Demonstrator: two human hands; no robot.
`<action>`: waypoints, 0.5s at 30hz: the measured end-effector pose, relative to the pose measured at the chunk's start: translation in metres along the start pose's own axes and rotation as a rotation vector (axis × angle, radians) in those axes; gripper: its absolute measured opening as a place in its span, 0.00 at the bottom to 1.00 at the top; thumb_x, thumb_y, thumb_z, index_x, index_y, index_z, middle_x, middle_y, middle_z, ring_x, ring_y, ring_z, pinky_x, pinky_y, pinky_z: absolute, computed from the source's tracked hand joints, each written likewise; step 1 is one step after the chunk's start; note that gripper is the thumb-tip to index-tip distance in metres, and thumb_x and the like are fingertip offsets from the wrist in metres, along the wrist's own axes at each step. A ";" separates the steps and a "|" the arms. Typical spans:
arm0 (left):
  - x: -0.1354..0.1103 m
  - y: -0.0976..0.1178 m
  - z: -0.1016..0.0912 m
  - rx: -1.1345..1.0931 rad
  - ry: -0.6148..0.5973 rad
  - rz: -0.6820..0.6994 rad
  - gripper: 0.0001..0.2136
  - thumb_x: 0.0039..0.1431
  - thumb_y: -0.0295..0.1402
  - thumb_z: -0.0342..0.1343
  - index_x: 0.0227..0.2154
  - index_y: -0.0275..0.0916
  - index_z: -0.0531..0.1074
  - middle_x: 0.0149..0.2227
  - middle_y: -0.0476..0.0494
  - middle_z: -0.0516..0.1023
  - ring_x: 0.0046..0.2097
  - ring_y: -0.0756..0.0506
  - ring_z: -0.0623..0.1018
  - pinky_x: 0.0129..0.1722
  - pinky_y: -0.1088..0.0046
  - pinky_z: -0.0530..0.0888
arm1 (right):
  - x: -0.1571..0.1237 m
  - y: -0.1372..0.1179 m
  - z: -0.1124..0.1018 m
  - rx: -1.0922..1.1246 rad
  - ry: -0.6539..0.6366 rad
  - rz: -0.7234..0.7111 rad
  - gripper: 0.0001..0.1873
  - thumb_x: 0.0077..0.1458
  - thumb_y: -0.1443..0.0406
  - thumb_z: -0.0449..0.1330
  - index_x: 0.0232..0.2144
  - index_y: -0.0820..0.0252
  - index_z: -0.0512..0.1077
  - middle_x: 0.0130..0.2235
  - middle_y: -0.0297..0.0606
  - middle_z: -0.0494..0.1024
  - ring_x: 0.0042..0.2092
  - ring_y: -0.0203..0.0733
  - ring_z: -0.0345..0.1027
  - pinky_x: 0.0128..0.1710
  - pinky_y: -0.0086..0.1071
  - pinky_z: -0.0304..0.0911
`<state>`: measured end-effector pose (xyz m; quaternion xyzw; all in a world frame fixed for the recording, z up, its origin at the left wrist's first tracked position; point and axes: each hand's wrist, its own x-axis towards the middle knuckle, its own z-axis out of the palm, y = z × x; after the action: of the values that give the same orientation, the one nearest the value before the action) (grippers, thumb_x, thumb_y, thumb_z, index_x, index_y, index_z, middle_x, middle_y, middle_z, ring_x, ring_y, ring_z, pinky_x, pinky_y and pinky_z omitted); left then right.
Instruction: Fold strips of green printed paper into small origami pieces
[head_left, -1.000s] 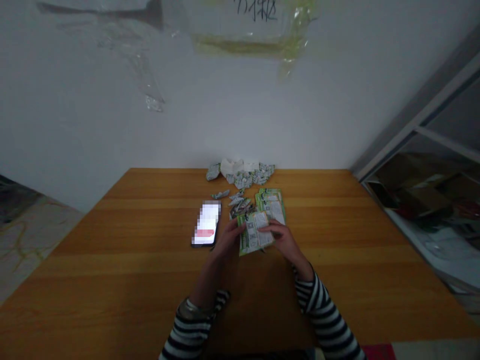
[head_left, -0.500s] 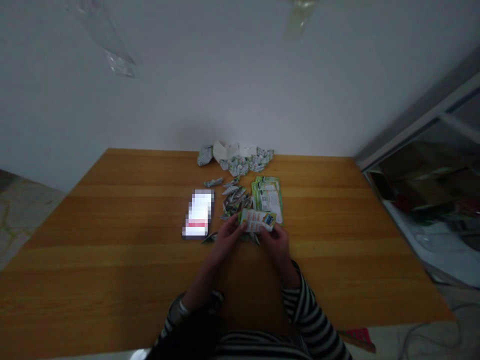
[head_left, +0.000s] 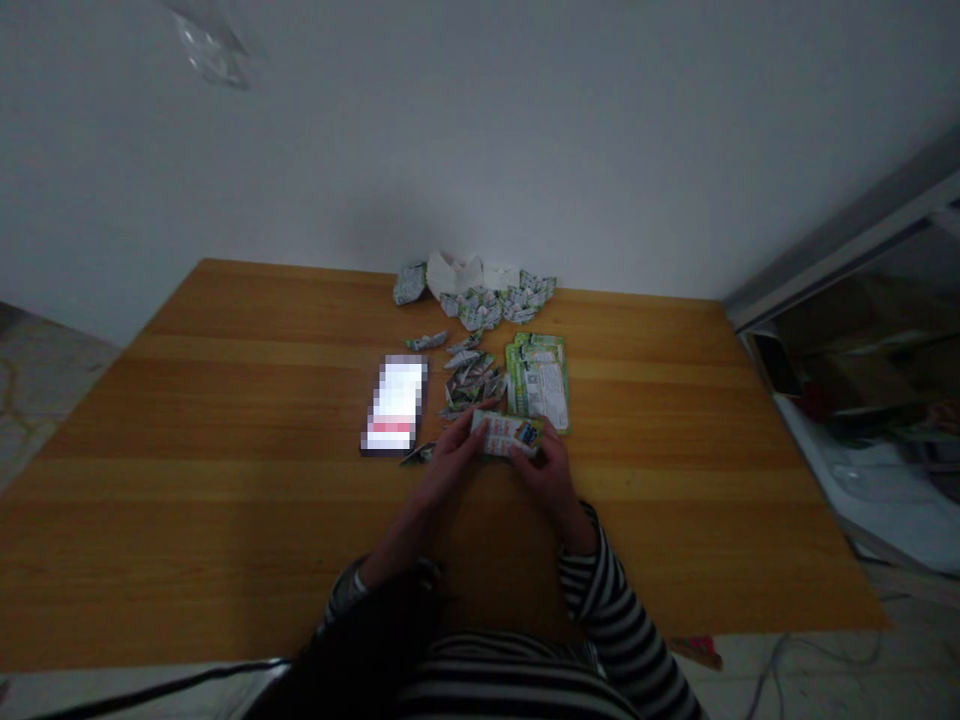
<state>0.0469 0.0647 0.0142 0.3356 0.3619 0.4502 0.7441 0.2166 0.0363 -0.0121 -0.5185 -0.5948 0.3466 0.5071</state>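
Observation:
Between both hands I hold a printed paper leaflet (head_left: 504,433), white and green with orange text and a blue-yellow logo. My left hand (head_left: 455,450) pinches its left end, thumb on top. The right end is gripped by my right hand (head_left: 547,466), its thumb across the lower edge. Just beyond lies a pile of folded paper pieces (head_left: 472,385). Flat green-and-white leaflets (head_left: 541,390) overlap one another to the right of that pile. One more folded piece (head_left: 421,454) rests beside my left hand, partly covered.
A lit phone (head_left: 395,405), its screen blurred, lies left of the folded pieces. Crumpled and folded papers (head_left: 480,300) line the wall edge of the wooden table (head_left: 675,400). To the right, a shelf holds a dark phone-like object (head_left: 776,364). Cables run on the floor.
The view has tilted slightly downward, so the table and wall items sit higher or shifted. Both hands keep hold of the leaflet, which is now tipped a little differently.

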 end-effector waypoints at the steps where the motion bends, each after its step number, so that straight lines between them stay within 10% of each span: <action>1: 0.000 0.001 0.000 -0.009 -0.003 -0.004 0.24 0.58 0.36 0.59 0.57 0.41 0.66 0.45 0.41 0.80 0.44 0.42 0.79 0.42 0.71 0.73 | 0.000 0.000 0.000 0.001 -0.006 -0.006 0.09 0.53 0.63 0.63 0.38 0.57 0.76 0.46 0.44 0.72 0.49 0.48 0.67 0.51 0.41 0.64; 15: 0.002 0.000 -0.001 -0.045 0.049 0.029 0.25 0.58 0.42 0.58 0.57 0.40 0.66 0.48 0.38 0.79 0.48 0.40 0.78 0.46 0.65 0.74 | 0.008 -0.002 -0.006 0.200 0.173 0.049 0.09 0.52 0.65 0.62 0.21 0.58 0.72 0.44 0.42 0.73 0.47 0.46 0.67 0.49 0.40 0.62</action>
<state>0.0464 0.0663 0.0128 0.3131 0.3649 0.4768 0.7358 0.2221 0.0427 -0.0066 -0.5077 -0.4985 0.3702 0.5972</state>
